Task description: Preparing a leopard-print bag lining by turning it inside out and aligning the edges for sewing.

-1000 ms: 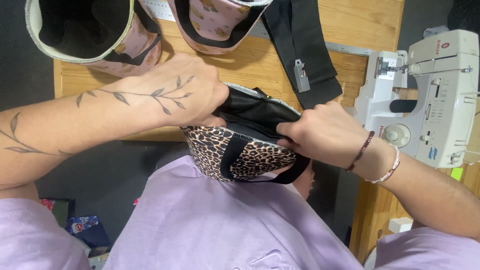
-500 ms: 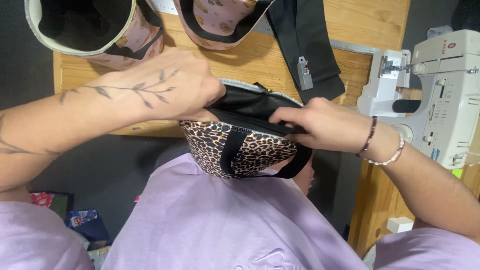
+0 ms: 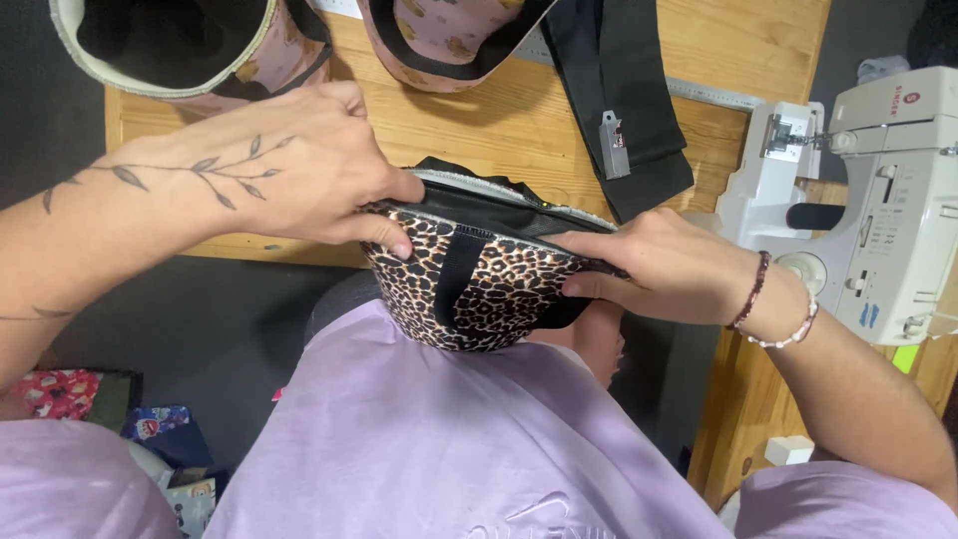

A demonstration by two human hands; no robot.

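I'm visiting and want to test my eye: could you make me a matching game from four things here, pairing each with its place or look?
Things:
1. leopard bag
2. sewing machine
3. black strap
4. pink bag

Descriptions:
A. white, at the right edge
B. lying flat on the wooden table, with a small grey tag
C. gripped at its rim by the left hand and the right hand
D. at the top of the picture, open, black trim

Pairs: 1-C, 2-A, 3-B, 4-D
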